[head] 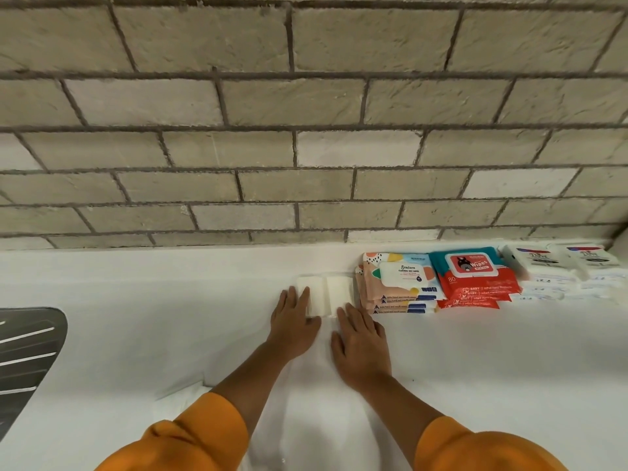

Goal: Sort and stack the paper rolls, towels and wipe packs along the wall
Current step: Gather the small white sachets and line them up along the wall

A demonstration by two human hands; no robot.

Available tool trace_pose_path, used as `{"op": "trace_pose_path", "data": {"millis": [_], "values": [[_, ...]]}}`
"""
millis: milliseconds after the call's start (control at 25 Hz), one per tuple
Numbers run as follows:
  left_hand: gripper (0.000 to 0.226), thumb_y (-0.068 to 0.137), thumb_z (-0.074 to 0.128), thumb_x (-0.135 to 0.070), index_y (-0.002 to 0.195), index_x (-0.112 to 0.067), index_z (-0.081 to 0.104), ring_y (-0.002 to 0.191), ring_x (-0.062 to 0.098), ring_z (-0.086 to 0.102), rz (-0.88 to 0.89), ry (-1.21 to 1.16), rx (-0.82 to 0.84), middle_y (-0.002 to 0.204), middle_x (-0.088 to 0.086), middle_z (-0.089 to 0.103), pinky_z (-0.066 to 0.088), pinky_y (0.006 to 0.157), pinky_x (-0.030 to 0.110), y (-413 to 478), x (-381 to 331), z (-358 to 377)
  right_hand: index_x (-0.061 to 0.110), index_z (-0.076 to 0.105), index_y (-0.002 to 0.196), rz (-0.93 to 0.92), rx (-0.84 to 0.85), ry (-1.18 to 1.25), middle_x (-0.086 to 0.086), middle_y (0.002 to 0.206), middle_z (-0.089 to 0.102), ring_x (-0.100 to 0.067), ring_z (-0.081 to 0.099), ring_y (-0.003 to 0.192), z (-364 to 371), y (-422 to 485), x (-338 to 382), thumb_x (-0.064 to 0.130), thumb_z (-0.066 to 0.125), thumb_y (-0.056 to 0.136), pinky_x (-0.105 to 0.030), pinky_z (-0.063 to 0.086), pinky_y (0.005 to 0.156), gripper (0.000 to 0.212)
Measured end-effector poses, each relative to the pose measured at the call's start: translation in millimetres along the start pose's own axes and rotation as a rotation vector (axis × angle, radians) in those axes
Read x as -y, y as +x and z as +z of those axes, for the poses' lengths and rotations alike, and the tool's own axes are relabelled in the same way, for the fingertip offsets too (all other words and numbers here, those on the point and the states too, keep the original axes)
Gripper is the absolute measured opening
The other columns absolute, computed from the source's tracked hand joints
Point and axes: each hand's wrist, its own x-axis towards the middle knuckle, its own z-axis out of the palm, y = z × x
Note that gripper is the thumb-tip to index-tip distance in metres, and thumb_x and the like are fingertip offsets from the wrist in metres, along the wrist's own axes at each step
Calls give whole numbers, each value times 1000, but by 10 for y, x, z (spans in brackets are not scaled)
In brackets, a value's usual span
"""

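Head view: two white flat folded towel packs (339, 290) mid-frame at wall base, beside peach plastic wipe-pack stack (397, 283). Left hand (294, 321) flat, fingers straight, on left pack; right hand (360, 341) flat, fingertips at right pack's near edge. Likely light, soft; grip by long sides.

Folded white towel piles (339, 292): 2, side by side.
Peach patterned wet-wipe packs (397, 283): 1 stack, at least 4 packs by their visible edges.
Red-and-teal baby wipe packs (475, 277): 1 stack, at least 3 packs.
White labelled packs (543, 263): 2 stacks, too blurred to count the packs.
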Motion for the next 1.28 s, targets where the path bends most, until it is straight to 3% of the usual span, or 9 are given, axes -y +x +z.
{"op": "trace_pose_path", "data": {"millis": [400, 480, 560, 640, 720, 880, 1000, 1080, 1280], "values": [[94, 90, 67, -42, 160, -28, 7, 154, 32, 12, -14, -182, -7, 169, 7, 3, 21, 123, 47, -168, 31, -203, 23, 48, 150, 11, -2, 101, -7, 159, 43, -29, 39, 147, -71, -78, -17, 35, 49, 97, -47, 43, 110, 54], [90, 87, 70, -36, 159, -28, 17, 149, 31, 24, -10, -228, -37, 165, 6, 17, 30, 120, 46, -355, 70, -280, 21, 51, 145, 55, 3, 146, -9, 154, 47, -32, 43, 140, -116, -189, -34, 32, 53, 95, -48, 44, 109, 52], [69, 87, 71, -35, 149, -24, 43, 132, 23, 48, 37, -265, -116, 145, 4, 49, 43, 111, 37, -629, 97, -339, 18, 57, 136, 92, -37, 227, -11, 139, 56, -34, 52, 125, -161, -375, -30, 28, 59, 89, -48, 50, 103, 48], [33, 89, 70, -32, 121, -27, 65, 93, 8, 65, 17, -328, -125, 106, -4, 68, 55, 88, 25, -970, 136, -404, 18, 65, 125, 99, -47, 298, -9, 122, 64, -33, 60, 109, -182, -633, 22, 23, 65, 83, -44, 54, 95, 43], [4, 91, 69, -30, 95, -30, 68, 59, 5, 61, -34, -356, -86, 70, -5, 66, 55, 65, 25, -1335, 234, -446, 21, 71, 113, 75, -14, 327, -3, 112, 66, -28, 63, 101, -199, -936, 129, 24, 66, 78, -36, 54, 91, 35], [12, 90, 70, -25, 80, -29, 67, 46, 8, 48, -95, -388, -127, 49, -7, 53, 40, 50, 19, -2034, 539, -454, 26, 73, 104, 63, 112, 371, 6, 102, 65, -20, 64, 94, -269, -1356, 328, 34, 65, 78, -36, 54, 88, 29], [12, 91, 70, -27, 85, -37, 65, 53, 8, 54, -140, -333, -164, 59, -11, 59, 46, 55, 20, -2489, 810, -383, 30, 67, 122, 11, 303, 326, 7, 113, 63, -18, 61, 106, -441, -1468, 546, 60, 48, 82, -38, 50, 95, 53], [23, 89, 70, -29, 103, -44, 59, 69, 9, 62, -141, -138, -233, 84, -12, 65, 53, 60, 29, -2758, 967, -289, 33, 54, 139, -53, 407, 301, 5, 126, 57, -18, 54, 117, -557, -1528, 736, 72, 38, 81, -35, 45, 101, 72], [56, 78, 75, -42, 127, -20, 59, 101, 34, 62, -188, 376, -390, 118, 9, 62, 53, 71, 48, -3013, 1184, -79, 43, 35, 150, -320, 511, 146, 3, 151, 41, -26, 38, 136, -609, -1776, 1222, 75, 45, 82, -44, 35, 111, 76]]}}
